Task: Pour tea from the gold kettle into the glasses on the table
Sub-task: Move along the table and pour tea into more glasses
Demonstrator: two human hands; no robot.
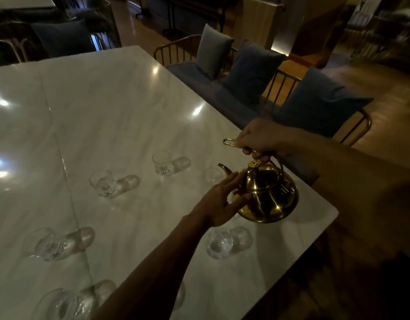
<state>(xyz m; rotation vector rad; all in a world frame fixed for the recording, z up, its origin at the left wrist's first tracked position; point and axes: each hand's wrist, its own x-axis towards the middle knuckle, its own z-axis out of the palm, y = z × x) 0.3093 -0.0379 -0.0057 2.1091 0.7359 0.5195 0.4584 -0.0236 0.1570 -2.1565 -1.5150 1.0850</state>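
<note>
The gold kettle point(268, 195) is near the right edge of the white marble table point(111, 107), its spout pointing left toward a small glass point(212, 174). My right hand point(259, 139) is closed around the kettle's top handle. My left hand point(220, 199) rests with spread fingers against the kettle's left side, below the spout. Several clear glasses stand on the table: one at the back point(162, 163), one left of it point(102, 182), one just below the kettle point(219, 245), one at the far left point(45, 244) and one at the bottom left point(60, 303). They look empty.
A bench with a gold metal frame point(176, 46) and blue-grey cushions point(252, 70) runs along the table's right side. The table's right corner point(335, 212) lies just beyond the kettle. A dark chair point(60, 38) stands behind the table's far edge. Wooden floor lies to the right.
</note>
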